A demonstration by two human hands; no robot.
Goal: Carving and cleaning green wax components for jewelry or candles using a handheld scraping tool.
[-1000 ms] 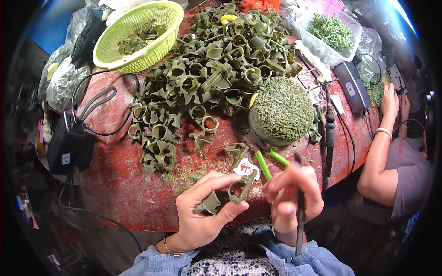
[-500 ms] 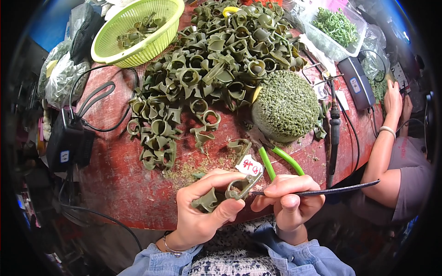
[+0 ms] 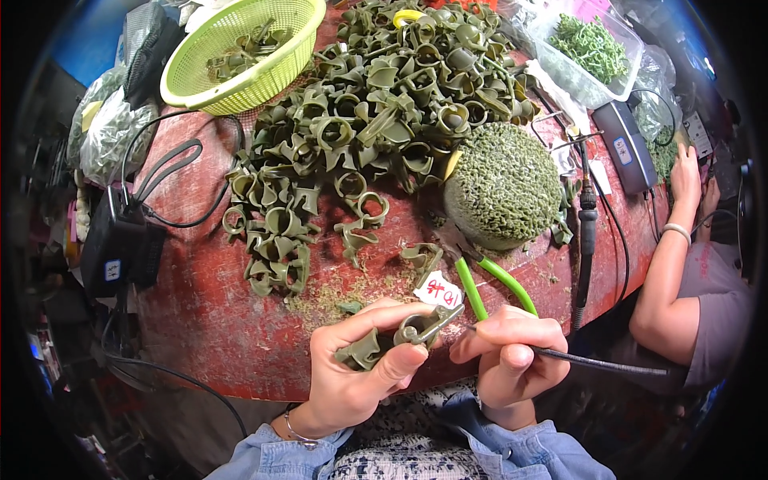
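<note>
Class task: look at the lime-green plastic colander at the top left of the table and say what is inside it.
The lime-green colander holds a small heap of dark green curled pieces, like those piled on the red table. Whatever lies beneath that heap is covered.

1. Bare red table (image 3: 216, 320) at nine o'clock of the left hand (image 3: 360, 376) gives free passage.
2. Twelve o'clock: green-handled pliers (image 3: 492, 284), paper tag (image 3: 438, 290) and green dome (image 3: 504, 186) block.
3. Three o'clock of the right hand (image 3: 508, 360): another person's arm (image 3: 668, 280) close by.
</note>
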